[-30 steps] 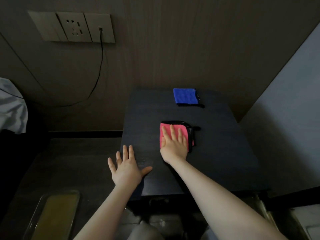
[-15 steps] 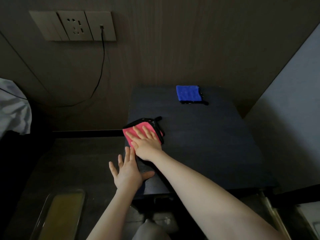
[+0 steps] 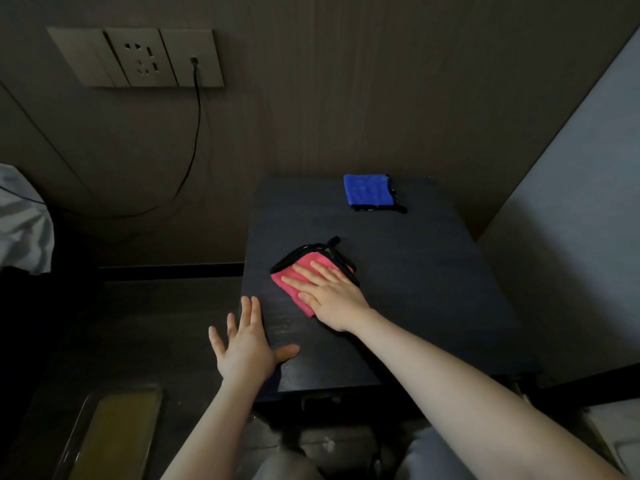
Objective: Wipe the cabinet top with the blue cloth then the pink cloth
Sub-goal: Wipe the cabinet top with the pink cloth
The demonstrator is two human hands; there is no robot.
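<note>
Your pink cloth (image 3: pixel 300 277) has slid back from the left edge toward the cabinet top's (image 3: pixel 415 271) middle.
You're on the pink-cloth pass: right hand (image 3: pixel 330 292) pressed flat on it, left hand (image 3: pixel 246 348) spread at the near-left edge, gripping nothing; blue cloth (image 3: pixel 369 190) lies folded at the back. Next, sweep the right side.

1. Single view only: head-worn wide-angle camera, so no second view overlapped with it.
2. It looked forward and steeply down onto the cabinet top (image 3: pixel 415 289), from above its near edge.
3. Range was close: both forearms entered from the bottom of the frame.
4. The far edge met the wall (image 3: pixel 346 98), which filled the upper frame; straight lines bowed toward the frame edges.
</note>
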